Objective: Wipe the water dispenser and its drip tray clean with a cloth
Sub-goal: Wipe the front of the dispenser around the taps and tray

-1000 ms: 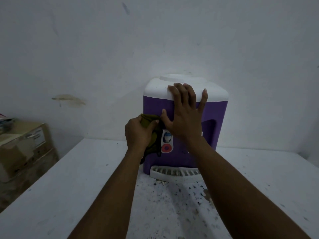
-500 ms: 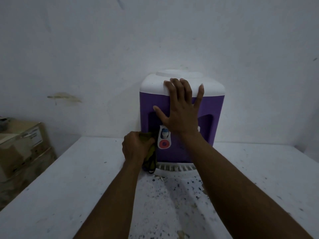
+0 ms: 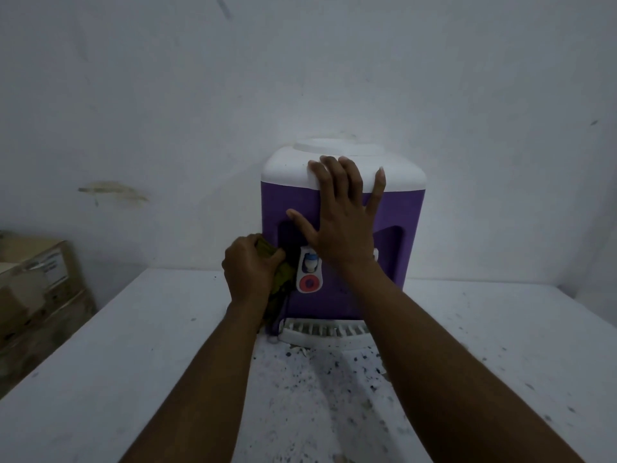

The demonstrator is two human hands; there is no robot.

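— Where does the dispenser stand?

— The purple plastic water dispenser with a white top (image 3: pixel 340 292) sits on the speckled white tabletop (image 3: pixel 133 362), against the wall. Its white slotted drip tray (image 3: pixel 320 332) lies at its base in front.

— And the hands?

— The left hand (image 3: pixel 248 272) has its grip closed round a bunched olive-green cloth (image 3: pixel 282 282), pressed to the dispenser's front left edge, beside the white tap panel with a red ring (image 3: pixel 310 274). The right hand (image 3: pixel 340 222) lies flat, fingers spread, holding nothing, on the dispenser's front and white top.

— Anything else?

— Brown cardboard boxes (image 3: pixel 36 289) at far left.
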